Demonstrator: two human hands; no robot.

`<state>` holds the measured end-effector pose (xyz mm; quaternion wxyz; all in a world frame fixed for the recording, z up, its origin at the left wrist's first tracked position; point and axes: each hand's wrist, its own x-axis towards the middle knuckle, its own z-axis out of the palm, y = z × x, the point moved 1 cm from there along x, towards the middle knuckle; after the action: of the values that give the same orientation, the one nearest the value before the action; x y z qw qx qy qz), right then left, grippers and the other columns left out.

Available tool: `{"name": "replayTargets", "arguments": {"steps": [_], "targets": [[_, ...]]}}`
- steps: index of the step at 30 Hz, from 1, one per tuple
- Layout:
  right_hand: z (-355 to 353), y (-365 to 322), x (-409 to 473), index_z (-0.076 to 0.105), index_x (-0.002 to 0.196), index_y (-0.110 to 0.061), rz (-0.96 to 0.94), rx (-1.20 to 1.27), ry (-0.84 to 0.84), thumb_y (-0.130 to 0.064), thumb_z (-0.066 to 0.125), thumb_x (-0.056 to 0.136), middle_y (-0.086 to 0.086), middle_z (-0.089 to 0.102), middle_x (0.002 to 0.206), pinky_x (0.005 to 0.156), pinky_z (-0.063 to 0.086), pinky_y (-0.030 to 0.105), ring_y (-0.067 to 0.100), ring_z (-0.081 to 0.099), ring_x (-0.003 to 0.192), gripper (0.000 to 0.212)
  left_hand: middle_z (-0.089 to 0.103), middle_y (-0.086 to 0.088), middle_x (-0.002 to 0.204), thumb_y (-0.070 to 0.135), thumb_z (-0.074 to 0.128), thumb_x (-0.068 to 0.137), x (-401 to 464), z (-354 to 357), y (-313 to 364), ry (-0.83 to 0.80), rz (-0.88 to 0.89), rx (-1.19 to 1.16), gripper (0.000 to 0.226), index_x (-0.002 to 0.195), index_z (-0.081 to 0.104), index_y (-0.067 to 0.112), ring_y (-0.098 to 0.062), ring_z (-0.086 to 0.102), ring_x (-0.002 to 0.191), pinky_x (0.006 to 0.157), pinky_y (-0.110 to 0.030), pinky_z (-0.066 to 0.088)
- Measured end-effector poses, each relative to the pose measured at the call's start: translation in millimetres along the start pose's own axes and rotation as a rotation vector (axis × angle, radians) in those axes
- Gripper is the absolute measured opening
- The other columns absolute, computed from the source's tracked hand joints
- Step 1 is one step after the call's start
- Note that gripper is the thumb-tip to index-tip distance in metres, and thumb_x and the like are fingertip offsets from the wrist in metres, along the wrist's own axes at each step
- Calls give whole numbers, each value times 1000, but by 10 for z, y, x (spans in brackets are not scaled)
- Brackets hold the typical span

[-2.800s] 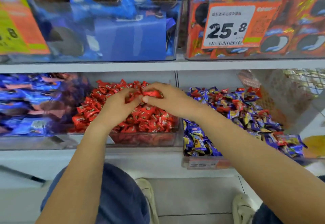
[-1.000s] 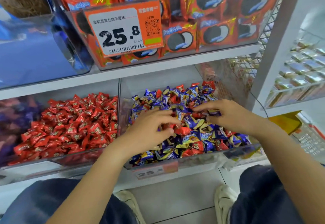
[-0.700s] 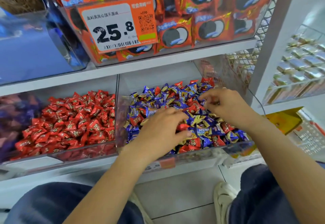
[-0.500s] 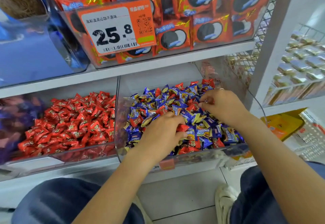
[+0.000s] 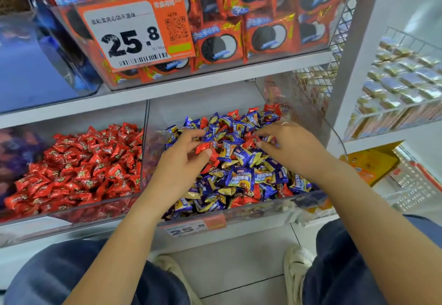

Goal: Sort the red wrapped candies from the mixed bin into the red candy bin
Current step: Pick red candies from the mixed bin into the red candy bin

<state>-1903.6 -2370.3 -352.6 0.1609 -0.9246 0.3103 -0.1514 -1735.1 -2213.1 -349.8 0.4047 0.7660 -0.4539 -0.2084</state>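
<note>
Both hands are in the mixed bin [image 5: 263, 213], a clear box on the low shelf full of blue and gold candies with some red ones among them. The left hand [image 5: 181, 161] has its fingers bent, and its thumb and a finger pinch 1 red wrapped candy [image 5: 202, 147] just above the pile. The right hand [image 5: 290, 148] lies on the far side of the pile with its fingers curled down into the candies. A red candy sits by its fingertips, but I cannot tell if it has hold of it. The red candy bin [image 5: 95, 211] is the next box to the left, touching the mixed bin's side, and it is heaped with red candies only. On the shelf above stands a clear box of orange cookie packs [image 5: 267, 34] with a price tag [image 5: 136, 32] that reads 25.8. A small tag [image 5: 191, 228] on the front of the mixed bin also reads 25.8.
</note>
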Motion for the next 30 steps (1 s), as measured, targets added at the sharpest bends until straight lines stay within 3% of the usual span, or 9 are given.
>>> {"name": "replayTargets", "arguments": {"steps": [5,8,12,16,18,21,23,25,30], "targets": [[246,52,222,67,115,-20,-21,-2,-153,-34,56,93,3,69,108,79,50,32,20,62,93,28,61,17,113,22,57,94,32,-77,-7,28,17,-3,19,109,60,32,8,54,100,84,-9,41],[305,49,281,70,96,-18,8,30,-150,-27,63,89,-1,69,94,66,42,26,15,59,78,14,62,8,95,12,50,95,98,-166,19,125,-65,-114,23,99,54,34,-7,66,78,79,-34,55],[291,-38,304,59,85,-8,47,153,60,-15,60,87,7,65,77,63,49,34,23,59,69,7,58,3,80,23,44,96,189,-144,68,-30,-94,303,16,107,56,25,-13,50,59,57,-33,42],[191,-142,270,49,89,-7,72,345,197,-8,52,89,10,59,67,50,39,31,25,52,56,2,50,-4,129,57,47,91,289,-23,48,-212,-37,718,55,136,46,26,-21,51,114,91,-33,41],[165,-215,249,50,92,-9,49,418,154,-2,41,91,12,57,64,49,38,35,27,49,52,11,50,-7,128,57,50,89,340,48,23,-240,-19,807,56,135,48,25,-25,46,120,93,-33,40],[242,-360,204,59,87,-14,-24,397,-25,-12,40,93,1,56,60,51,40,30,12,49,50,20,54,-3,105,47,56,90,378,84,-7,-179,38,745,33,111,60,21,-22,52,103,76,-30,39],[310,-434,180,62,90,-20,-119,191,-115,-39,47,92,-3,60,72,61,47,31,12,56,65,24,54,-1,97,42,56,92,372,0,5,-110,30,598,25,99,60,18,-18,54,90,71,-29,37],[365,-447,170,60,94,-25,-172,-16,-180,-57,53,85,-7,53,76,60,40,28,14,53,71,34,54,0,96,35,55,93,357,-154,33,-20,21,509,18,97,61,18,-15,54,82,70,-27,35],[414,-430,164,48,83,-18,-209,-26,-133,-35,51,91,-3,51,67,53,38,31,19,52,63,20,68,4,83,21,53,90,228,-467,21,-51,74,622,21,106,66,29,-1,50,47,59,-26,40]]}}
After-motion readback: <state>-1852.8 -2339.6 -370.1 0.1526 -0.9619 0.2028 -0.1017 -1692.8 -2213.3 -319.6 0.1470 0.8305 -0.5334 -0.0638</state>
